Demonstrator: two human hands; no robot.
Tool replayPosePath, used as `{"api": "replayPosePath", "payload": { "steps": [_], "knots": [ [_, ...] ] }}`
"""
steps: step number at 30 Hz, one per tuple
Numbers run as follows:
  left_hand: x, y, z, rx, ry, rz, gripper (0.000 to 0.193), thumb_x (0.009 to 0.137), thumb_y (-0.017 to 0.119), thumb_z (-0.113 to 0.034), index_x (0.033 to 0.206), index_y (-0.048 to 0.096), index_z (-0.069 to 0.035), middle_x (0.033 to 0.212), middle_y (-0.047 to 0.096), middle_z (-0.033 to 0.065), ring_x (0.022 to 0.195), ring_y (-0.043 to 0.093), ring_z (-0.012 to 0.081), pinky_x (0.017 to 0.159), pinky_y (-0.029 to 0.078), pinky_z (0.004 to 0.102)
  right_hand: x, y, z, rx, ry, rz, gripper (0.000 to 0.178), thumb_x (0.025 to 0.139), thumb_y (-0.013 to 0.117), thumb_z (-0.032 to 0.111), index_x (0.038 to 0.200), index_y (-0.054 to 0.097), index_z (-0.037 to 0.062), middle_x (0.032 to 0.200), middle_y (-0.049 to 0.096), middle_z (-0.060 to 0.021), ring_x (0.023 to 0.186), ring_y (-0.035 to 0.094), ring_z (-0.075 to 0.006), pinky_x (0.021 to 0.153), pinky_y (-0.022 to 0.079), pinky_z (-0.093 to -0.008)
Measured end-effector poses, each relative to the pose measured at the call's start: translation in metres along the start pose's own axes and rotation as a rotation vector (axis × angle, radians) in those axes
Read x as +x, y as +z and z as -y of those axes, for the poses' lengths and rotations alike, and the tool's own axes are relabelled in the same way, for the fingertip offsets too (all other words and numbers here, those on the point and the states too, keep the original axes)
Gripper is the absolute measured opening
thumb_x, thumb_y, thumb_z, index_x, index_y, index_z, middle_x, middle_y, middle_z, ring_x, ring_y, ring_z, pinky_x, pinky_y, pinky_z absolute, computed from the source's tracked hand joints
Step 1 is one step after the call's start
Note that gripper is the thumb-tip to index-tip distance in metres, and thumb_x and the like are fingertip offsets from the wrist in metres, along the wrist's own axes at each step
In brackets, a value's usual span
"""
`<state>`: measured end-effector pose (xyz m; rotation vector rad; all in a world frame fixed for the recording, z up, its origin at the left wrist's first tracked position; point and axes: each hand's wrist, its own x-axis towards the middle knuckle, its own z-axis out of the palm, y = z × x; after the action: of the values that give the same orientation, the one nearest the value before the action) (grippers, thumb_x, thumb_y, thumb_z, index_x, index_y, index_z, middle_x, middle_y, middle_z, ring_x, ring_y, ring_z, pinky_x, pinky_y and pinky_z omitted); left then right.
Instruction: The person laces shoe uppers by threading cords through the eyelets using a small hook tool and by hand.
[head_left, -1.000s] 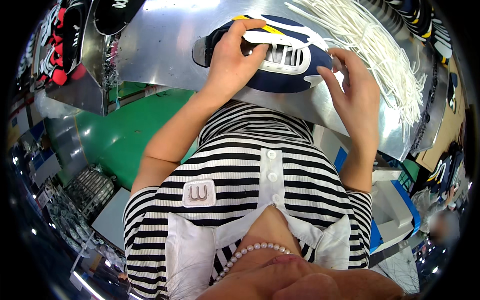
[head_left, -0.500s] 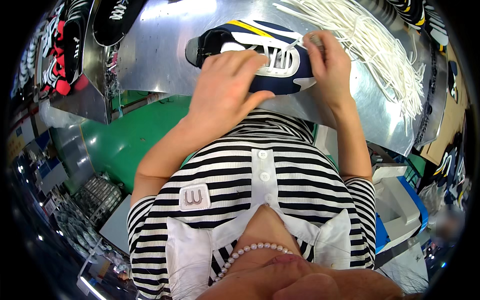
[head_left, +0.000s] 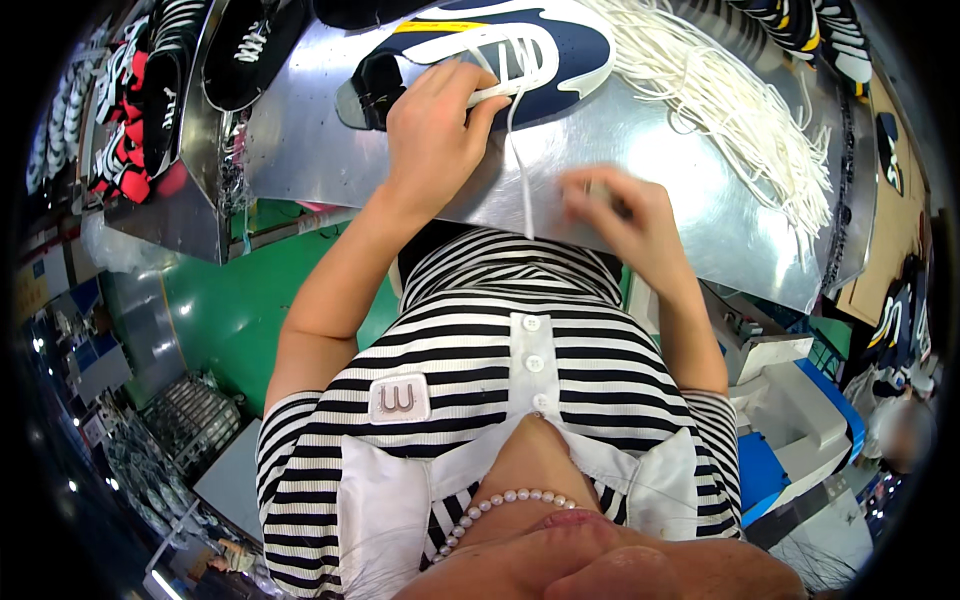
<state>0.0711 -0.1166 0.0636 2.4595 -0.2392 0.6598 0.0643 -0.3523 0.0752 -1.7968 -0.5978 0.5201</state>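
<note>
A navy, white and yellow sneaker (head_left: 570, 65) lies on its side on the metal table, toe to the right, with white lacing across its white eyelet panel. My left hand (head_left: 437, 125) is closed at the near side of its opening, thumb and index finger pinching the white edge of the eyelet panel. From that panel a loose white shoelace (head_left: 522, 175) hangs down over the table's front edge. My right hand (head_left: 625, 210) hovers over the near edge, to the right of the lace and apart from it; motion blurs its bent fingers.
A big bundle of white laces (head_left: 720, 100) spreads over the right of the metal table (head_left: 330, 150). Black shoes (head_left: 255, 50) stand at the far left, beside red, black and white ones (head_left: 125, 150). A blue and white plastic machine (head_left: 800, 420) is at my right.
My right hand has come off the toe side of the sneaker toward me. A lace length now hangs toward me. The sneaker sits farther away and slightly left in view; my left hand now pinches its edge.
</note>
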Motion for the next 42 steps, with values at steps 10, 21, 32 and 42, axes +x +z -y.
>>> {"api": "replayPosePath", "payload": {
  "steps": [10,21,32,42],
  "knots": [
    [0.0,-0.013,-0.035,-0.074,0.119,0.033,0.015,0.078,0.074,-0.008,0.09,0.065,-0.003,0.078,0.061,0.0101,0.073,0.061,0.0289,0.063,0.048,0.0376,0.05,0.023,-0.014,0.53,0.105,-0.357,0.018,0.088,0.075,0.015,0.094,0.071,-0.0012,0.077,0.065,0.0012,0.067,0.055,-0.0036,0.061,0.044,-0.0184],
    [0.001,-0.016,-0.038,-0.056,0.152,0.034,0.021,0.078,0.075,-0.003,0.098,0.069,-0.003,0.076,0.06,0.01,0.068,0.059,0.0277,0.061,0.046,0.0365,0.038,0.021,-0.02,0.716,0.147,-0.311,0.015,0.09,0.071,0.012,0.097,0.069,-0.0004,0.077,0.06,0.0055,0.068,0.05,-0.0015,0.06,0.038,-0.0177],
    [-0.004,-0.003,-0.002,0.083,-0.047,0.427,0.023,0.089,0.065,-0.019,0.107,0.07,-0.007,0.087,0.064,0.0118,0.08,0.063,0.0324,0.071,0.049,0.0402,0.034,0.012,-0.011,0.456,0.029,-0.21,0.014,0.095,0.063,0.011,0.106,0.064,0.0011,0.094,0.068,-0.0021,0.084,0.059,-0.0051,0.077,0.046,-0.0203],
    [0.005,0.002,0.012,-0.187,-0.182,0.526,0.03,0.088,0.068,-0.033,0.104,0.071,-0.008,0.093,0.069,0.0111,0.09,0.065,0.0318,0.079,0.05,0.0419,0.086,0.018,-0.028,0.375,-0.132,-0.521,0.014,0.091,0.068,0.007,0.102,0.065,-0.001,0.093,0.07,-0.004,0.086,0.063,-0.007,0.078,0.05,-0.0222]
  ]
}}
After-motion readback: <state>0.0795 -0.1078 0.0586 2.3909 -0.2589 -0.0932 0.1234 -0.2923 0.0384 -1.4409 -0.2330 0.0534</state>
